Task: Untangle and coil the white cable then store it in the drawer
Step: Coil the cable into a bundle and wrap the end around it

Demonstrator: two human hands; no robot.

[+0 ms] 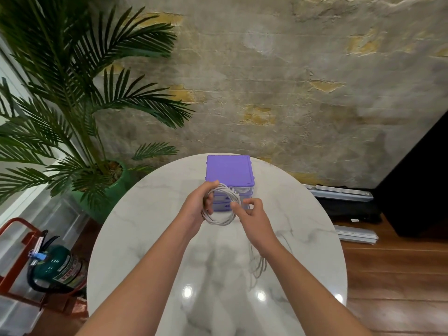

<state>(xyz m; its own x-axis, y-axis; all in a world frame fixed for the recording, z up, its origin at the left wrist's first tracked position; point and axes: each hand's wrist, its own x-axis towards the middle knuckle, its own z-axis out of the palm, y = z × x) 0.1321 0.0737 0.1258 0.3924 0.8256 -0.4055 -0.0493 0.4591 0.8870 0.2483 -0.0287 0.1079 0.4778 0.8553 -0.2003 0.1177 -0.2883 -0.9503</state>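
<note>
Round marble table (pixel 150 238), purple drawer unit (pixel 229 171) at back. White cable (pixel 221 220): coiled, light, limp; our left hand (pixel 196 206) grips the loops, right hand (pixel 249 214) apparently pinches the rim. Best held across all loops.

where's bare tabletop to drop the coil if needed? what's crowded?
Free: the marble table left of the left hand, out to its rim, and the near stretch between the forearms. Right of the right hand is bare too, apart from loose cable trailing under the wrist. Crowded: the far middle, where the white cable coil hangs just before the purple drawer unit.
</note>
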